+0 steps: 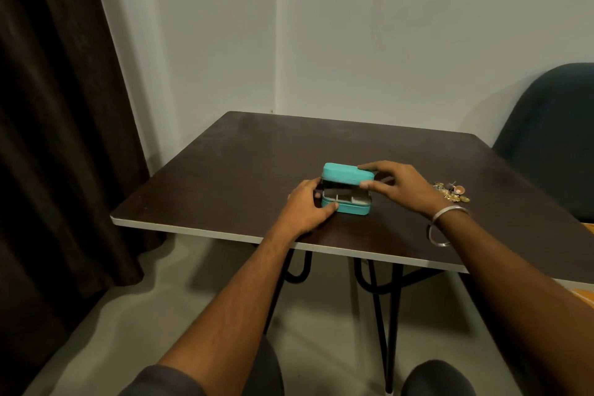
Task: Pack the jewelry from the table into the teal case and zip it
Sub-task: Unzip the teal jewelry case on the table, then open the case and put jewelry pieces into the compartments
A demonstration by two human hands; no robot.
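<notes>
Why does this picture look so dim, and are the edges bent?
Head view: room light is low and warm, so the dark table swallows detail; the jewelry is a small blurry glint; the teal case stays readable; the wide lens bows the curtain and stretches the forearms.

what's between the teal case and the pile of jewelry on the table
In the head view, the right hand, gripping the lid of the teal case, lies between it and the jewelry.

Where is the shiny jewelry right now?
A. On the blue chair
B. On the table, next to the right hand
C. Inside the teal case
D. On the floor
B: the jewelry lies in a pile on the table just right of the right hand; the case compartments look empty.
</notes>
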